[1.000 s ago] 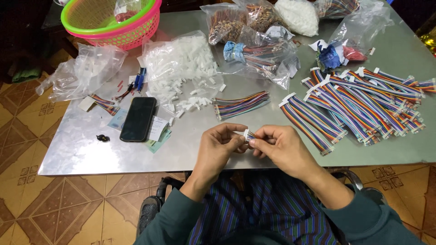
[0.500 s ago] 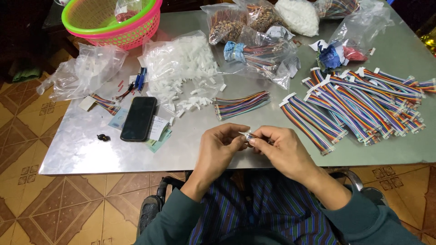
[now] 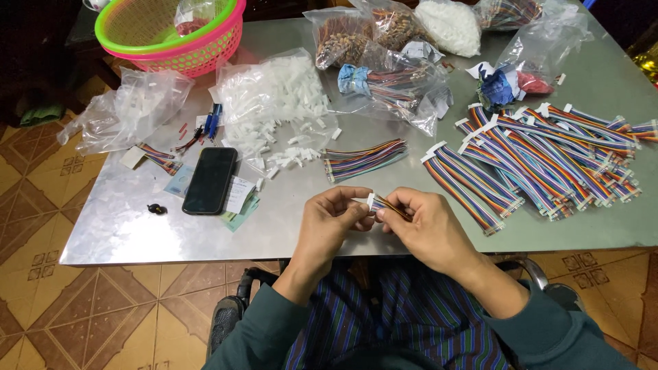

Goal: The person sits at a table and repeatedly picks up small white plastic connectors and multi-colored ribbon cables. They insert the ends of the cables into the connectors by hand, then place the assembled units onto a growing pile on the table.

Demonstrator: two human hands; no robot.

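Right at the near edge of the desk [image 3: 123, 233], a short multicoloured ribbon cable [image 3: 388, 205] with a small white plastic connector [image 3: 371, 201] at its end is pinched between both hands. The left hand [image 3: 332, 223] closes its fingertips on the connector, while the right hand [image 3: 425, 226] is clamped on the wires just behind it; the two hands meet almost knuckle to knuckle. The cable's long axis runs roughly left to right, with the connector end pointing toward the left hand and the wires disappearing into the right palm. Open metal shows directly beyond the hands — a bare strip up to a loose bundle of rainbow wires [image 3: 363, 159] lying slantwise. To the right, close by, lies a broad heap of finished ribbon cables [image 3: 548, 161], flat, striped and tipped with white housings, spreading toward the desk's right edge. To the left, a black phone [image 3: 210, 179] lies flat on slips of paper, near the front edge. Behind it sits a crinkled clear bag of white connectors [image 3: 274, 96], some spilled onto the metal. Further back stand more clear bags — one of them holds blue-wrapped wire bundles [image 3: 391, 85] — and a pink and green mesh basket [image 3: 175, 31] sits at the far left corner. The desk's surface is dull, smooth sheet metal over a tiled floor [image 3: 41, 205].
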